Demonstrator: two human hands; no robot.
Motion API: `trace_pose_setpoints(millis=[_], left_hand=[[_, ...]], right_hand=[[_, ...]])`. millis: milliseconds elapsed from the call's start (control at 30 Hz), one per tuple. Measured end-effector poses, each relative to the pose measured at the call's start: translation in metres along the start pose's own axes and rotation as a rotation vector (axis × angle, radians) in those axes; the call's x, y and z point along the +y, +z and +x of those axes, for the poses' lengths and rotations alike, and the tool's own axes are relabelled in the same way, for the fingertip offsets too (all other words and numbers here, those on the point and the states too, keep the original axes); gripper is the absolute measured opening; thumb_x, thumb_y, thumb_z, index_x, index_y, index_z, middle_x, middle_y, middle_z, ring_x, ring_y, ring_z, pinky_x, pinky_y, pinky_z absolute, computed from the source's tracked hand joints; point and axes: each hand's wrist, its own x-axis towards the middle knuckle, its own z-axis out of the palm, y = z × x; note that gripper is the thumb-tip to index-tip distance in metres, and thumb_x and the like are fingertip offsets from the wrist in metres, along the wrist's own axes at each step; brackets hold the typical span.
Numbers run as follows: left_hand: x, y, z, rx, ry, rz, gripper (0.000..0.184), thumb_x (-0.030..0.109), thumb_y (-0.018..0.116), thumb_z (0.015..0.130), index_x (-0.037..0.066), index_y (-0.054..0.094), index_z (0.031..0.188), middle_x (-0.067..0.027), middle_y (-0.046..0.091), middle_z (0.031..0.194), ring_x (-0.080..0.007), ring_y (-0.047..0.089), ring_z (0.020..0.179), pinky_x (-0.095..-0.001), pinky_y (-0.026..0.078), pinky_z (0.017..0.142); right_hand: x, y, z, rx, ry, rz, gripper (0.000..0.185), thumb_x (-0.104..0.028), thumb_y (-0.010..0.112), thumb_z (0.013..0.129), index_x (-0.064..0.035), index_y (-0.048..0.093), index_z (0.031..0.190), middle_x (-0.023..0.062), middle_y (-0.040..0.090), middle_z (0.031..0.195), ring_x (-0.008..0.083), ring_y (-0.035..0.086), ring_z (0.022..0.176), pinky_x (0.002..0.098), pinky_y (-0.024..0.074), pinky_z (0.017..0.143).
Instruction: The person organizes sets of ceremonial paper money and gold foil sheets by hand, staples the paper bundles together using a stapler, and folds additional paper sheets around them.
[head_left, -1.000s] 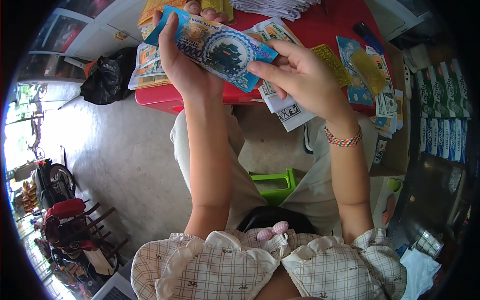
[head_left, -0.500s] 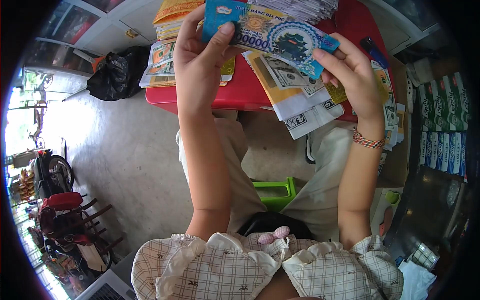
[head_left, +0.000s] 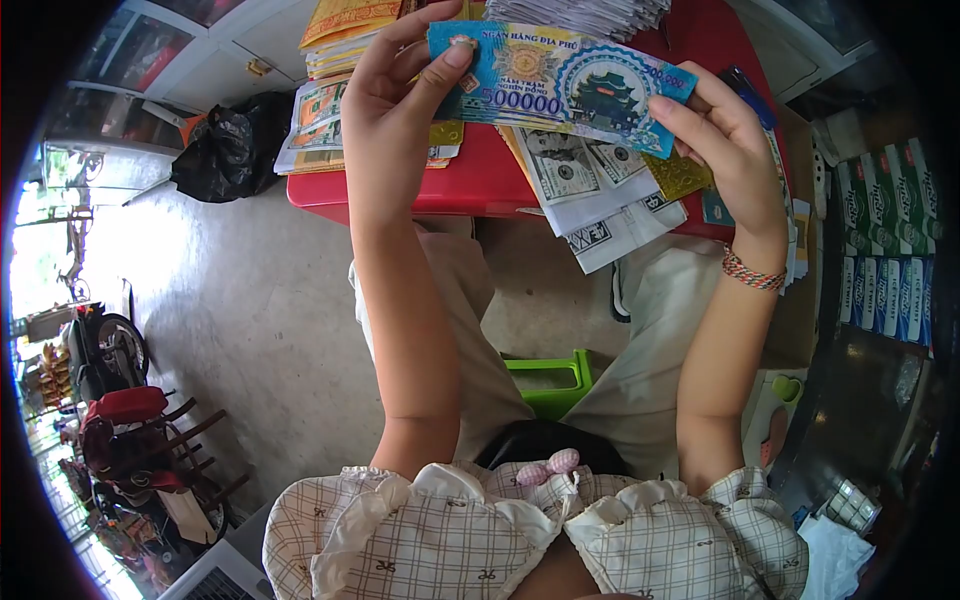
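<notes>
Fingers of both hands are clamped on a stack of blue 500000 notes [head_left: 540,75], thumbs on the printed face and the other fingers behind. Beneath it spreads the red table [head_left: 470,190], its near edge toward the person's knees. The stack is held up over the table; its long axis runs left to right across the body, the right end dipping a little nearer than the left, printed face toward the person.

The left hand [head_left: 385,135] has the left end, its thumb pointing inward along the face. The right hand [head_left: 735,150] has the right end, its thumb near the near right corner. So the stack lies between the hands, to the right of the left thumb and to the left of the right one.

Far left stands a pile of orange and yellow paper [head_left: 350,22], and beyond the stack is a heap of white papers [head_left: 575,12]. Just nearer than the stack, toward its right half, lie dollar-patterned sheets [head_left: 568,172] with a folded white paper [head_left: 625,236] jutting past the table edge; the right hand is the nearer one to them. Smaller is the gold sheet [head_left: 678,176], just below the right fingers. How many notes are in the grip, I cannot tell.
</notes>
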Motion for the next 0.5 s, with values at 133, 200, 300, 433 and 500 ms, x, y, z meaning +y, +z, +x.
trace_pose_setpoints(millis=[133, 200, 300, 433, 500], left_hand=[[-0.011, -0.005, -0.001, -0.007, 0.131, 0.01, 0.02, 0.005, 0.062, 0.089, 0.0, 0.06, 0.108, -0.0093, 0.066, 0.1, -0.0095, 0.063, 0.087, -0.0201, 0.051, 0.071], [-0.012, -0.004, -0.002, -0.008, 0.132, -0.02, 0.017, 0.005, 0.063, 0.088, 0.0, 0.062, 0.105, -0.009, 0.066, 0.1, -0.0074, 0.062, 0.086, -0.0178, 0.05, 0.07], [-0.015, -0.006, 0.0, 0.005, 0.151, -0.024, 0.021, 0.005, 0.063, 0.088, 0.0, 0.06, 0.109, -0.0081, 0.067, 0.098, -0.0069, 0.061, 0.087, -0.0183, 0.05, 0.069], [-0.007, 0.004, -0.005, 0.025, 0.138, 0.066, 0.028, 0.005, 0.066, 0.086, -0.002, 0.058, 0.112, -0.0079, 0.068, 0.094, -0.0084, 0.061, 0.084, -0.0201, 0.05, 0.07], [-0.006, 0.006, -0.007, 0.056, 0.108, 0.06, 0.03, 0.004, 0.066, 0.086, -0.002, 0.057, 0.113, -0.0081, 0.068, 0.093, -0.0087, 0.061, 0.082, -0.0206, 0.05, 0.07]], right_hand=[[0.001, 0.002, 0.0, 0.058, -0.025, -0.031, 0.021, -0.018, 0.059, 0.092, -0.0029, 0.06, 0.106, -0.0024, 0.062, 0.088, 0.0024, 0.05, 0.077, 0.0185, 0.0408, 0.07], [0.002, 0.002, 0.001, 0.063, -0.019, -0.068, 0.021, -0.019, 0.059, 0.092, -0.004, 0.061, 0.106, -0.0037, 0.062, 0.085, 0.0016, 0.047, 0.073, 0.018, 0.0392, 0.066], [0.005, 0.005, 0.002, 0.099, -0.016, -0.092, 0.021, -0.022, 0.058, 0.093, -0.0057, 0.061, 0.107, -0.0057, 0.061, 0.082, 0.0009, 0.042, 0.067, 0.0172, 0.035, 0.06], [0.006, 0.004, 0.003, 0.141, -0.036, -0.108, 0.023, -0.022, 0.058, 0.093, -0.0047, 0.061, 0.107, -0.0054, 0.06, 0.081, 0.0003, 0.042, 0.065, 0.0167, 0.0334, 0.057], [0.007, 0.004, 0.003, 0.167, -0.042, -0.11, 0.023, -0.021, 0.059, 0.093, -0.0037, 0.061, 0.108, -0.0048, 0.059, 0.079, 0.0002, 0.042, 0.063, 0.0166, 0.0321, 0.055]])
